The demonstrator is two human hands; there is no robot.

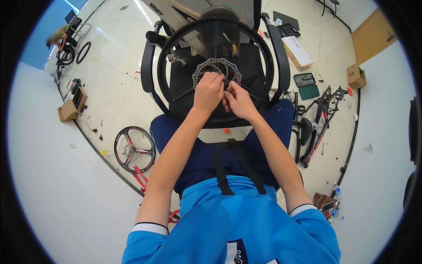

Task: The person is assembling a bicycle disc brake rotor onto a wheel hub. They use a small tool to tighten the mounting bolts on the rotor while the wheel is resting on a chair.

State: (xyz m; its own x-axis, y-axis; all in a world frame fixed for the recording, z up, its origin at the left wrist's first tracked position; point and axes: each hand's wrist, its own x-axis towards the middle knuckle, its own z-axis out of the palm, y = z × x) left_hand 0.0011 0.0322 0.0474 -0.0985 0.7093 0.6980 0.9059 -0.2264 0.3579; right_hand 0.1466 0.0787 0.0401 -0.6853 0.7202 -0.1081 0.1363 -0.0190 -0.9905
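A black wheel (pixel 163 66) with a dark tyre lies across a black armchair (pixel 282 57) in front of me. At its hub sits a silver brake disc (pixel 196 75) with a holed, wavy rim. My left hand (pixel 208 91) is over the near left part of the disc, its fingers pinched together by the hub. Close beside it, my right hand (pixel 239 100) has its fingers curled and closed at the near right edge of the disc. What either hand pinches is hidden by the fingers. A screwdriver-like tool with a yellow-and-black handle (pixel 234 49) lies on the wheel beyond the disc.
A pale bike frame (pixel 169 14) leans beyond the wheel. On the floor are a red-and-black spoked wheel (pixel 116 147) at left, and at right a dark bike frame (pixel 320 119), a green tool case (pixel 309 91) and a long white box (pixel 298 52). Far left, a person (pixel 61 33) is near bicycle parts.
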